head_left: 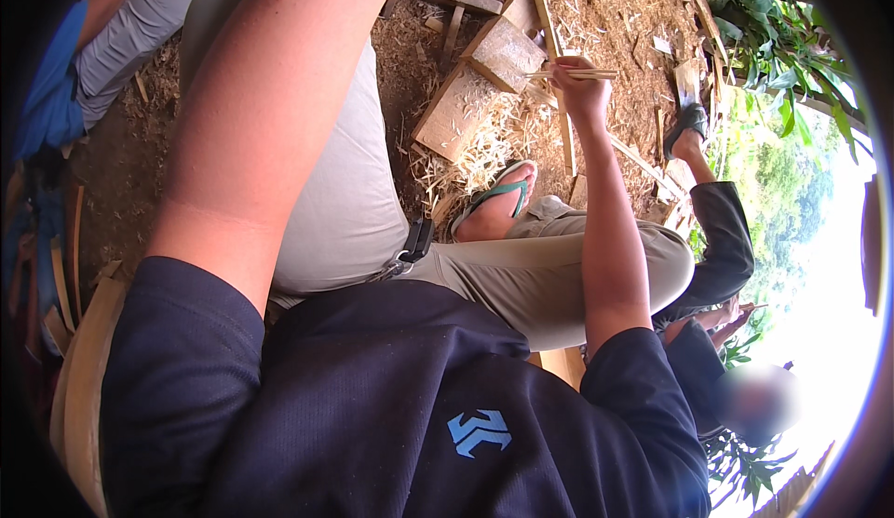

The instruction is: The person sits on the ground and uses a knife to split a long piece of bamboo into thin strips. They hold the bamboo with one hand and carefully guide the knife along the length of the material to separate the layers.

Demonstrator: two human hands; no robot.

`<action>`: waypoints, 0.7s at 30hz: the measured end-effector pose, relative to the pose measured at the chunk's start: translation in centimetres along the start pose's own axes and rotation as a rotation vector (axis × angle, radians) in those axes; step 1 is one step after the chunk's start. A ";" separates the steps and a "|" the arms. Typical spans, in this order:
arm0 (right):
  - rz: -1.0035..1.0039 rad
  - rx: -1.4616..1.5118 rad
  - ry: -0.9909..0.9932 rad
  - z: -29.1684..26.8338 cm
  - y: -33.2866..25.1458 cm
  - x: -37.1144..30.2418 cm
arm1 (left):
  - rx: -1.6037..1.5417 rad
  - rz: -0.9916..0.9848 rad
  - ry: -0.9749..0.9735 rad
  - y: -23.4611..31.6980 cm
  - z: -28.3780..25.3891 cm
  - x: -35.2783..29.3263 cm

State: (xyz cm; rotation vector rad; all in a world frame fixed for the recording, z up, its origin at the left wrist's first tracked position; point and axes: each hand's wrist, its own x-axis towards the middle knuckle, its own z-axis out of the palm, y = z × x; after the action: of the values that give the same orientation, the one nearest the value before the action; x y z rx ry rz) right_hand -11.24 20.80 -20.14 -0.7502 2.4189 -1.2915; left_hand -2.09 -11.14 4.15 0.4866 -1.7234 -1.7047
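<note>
The right hand (pixel 579 89) is closed around a thin bamboo stick (pixel 582 74), held above a wooden block (pixel 484 85) on the ground. The left hand is out of the picture, so its state can't be told.

obstacle: wooden block (pixel 484 85) below right grip (pixel 579 89) | left: shavings-strewn ground (pixel 419 61)

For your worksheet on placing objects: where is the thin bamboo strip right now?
In the head view, the thin bamboo strip is upper centre-right, pinched in the right hand, above the wooden block on the shaving-strewn ground.
</note>
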 end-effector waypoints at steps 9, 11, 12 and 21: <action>0.196 0.102 0.059 -1.5 -3.7 0.8 | -0.040 0.055 0.007 -1.1 -0.1 1.4; 0.216 0.190 0.079 -2.0 -4.5 1.0 | -0.073 0.057 0.010 -1.4 -0.1 1.5; 0.227 0.247 0.078 -2.2 -4.8 1.1 | -0.093 0.047 0.001 -1.5 0.0 1.5; 0.144 0.702 -0.040 -5.9 -11.2 1.4 | 0.055 -0.072 -0.146 -0.4 1.9 -0.5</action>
State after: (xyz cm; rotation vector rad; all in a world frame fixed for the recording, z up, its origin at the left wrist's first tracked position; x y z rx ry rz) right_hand -11.84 18.91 -7.58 -0.3837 1.7429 -1.8635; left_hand -3.11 -9.43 3.83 0.4647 -1.8814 -1.7857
